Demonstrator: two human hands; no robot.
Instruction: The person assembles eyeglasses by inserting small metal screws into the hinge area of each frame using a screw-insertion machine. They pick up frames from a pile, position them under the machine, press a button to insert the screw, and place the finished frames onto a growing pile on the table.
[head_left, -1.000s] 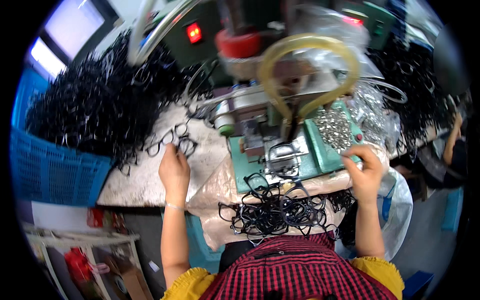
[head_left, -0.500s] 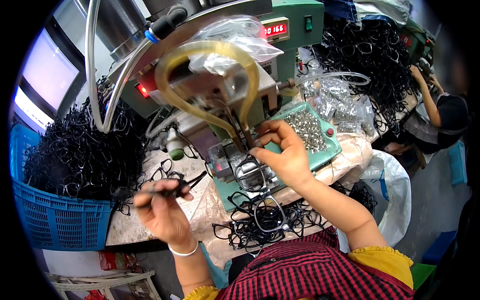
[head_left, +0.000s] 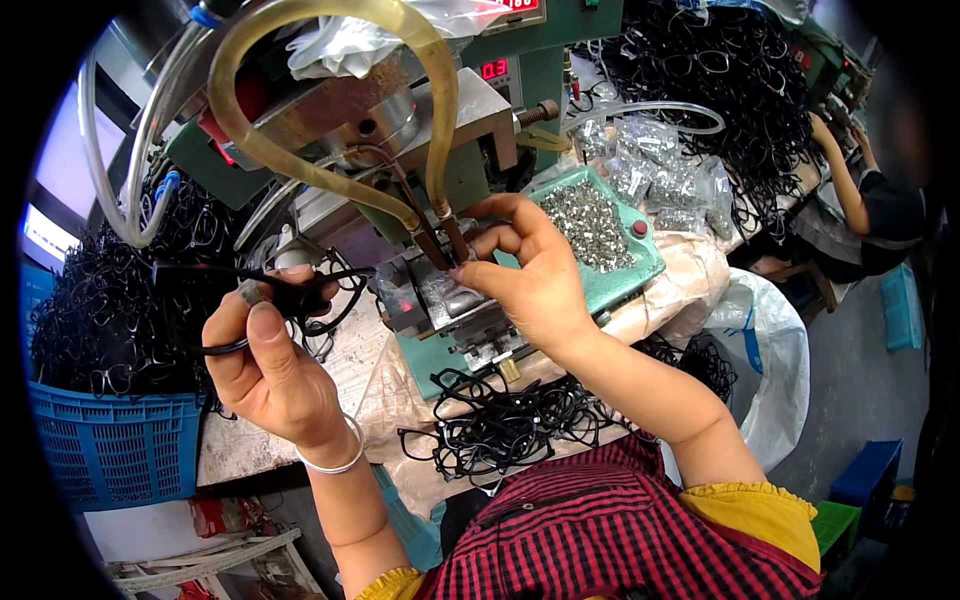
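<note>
My left hand point(head_left: 270, 365) is closed around a black eyeglass frame point(head_left: 305, 298), raised left of the press; the fingers hide part of it. At the bench press, my right hand point(head_left: 535, 275) has thumb and fingers drawn together beside the two metal prongs point(head_left: 440, 248) above the metal fixture point(head_left: 450, 298). Whatever sits between those fingertips is too small to make out. A yellowish hose point(head_left: 440, 95) loops down to the prongs. Right of this hand, a green tray point(head_left: 645, 262) holds many small metal pieces. Black eyeglass frames point(head_left: 510, 420) lie heaped in front of the fixture.
A blue basket point(head_left: 115, 440) at the left is piled high with black frames. Bags of small parts point(head_left: 660, 175) and another heap of frames point(head_left: 715, 90) lie at the back right. A white sack point(head_left: 780, 350) stands beside the bench. Another person point(head_left: 870, 215) works at far right.
The eyeglass frame that hung at the fixture below my right hand no longer shows there. My left hand has risen with its black frame. The whole view has shifted a little.
</note>
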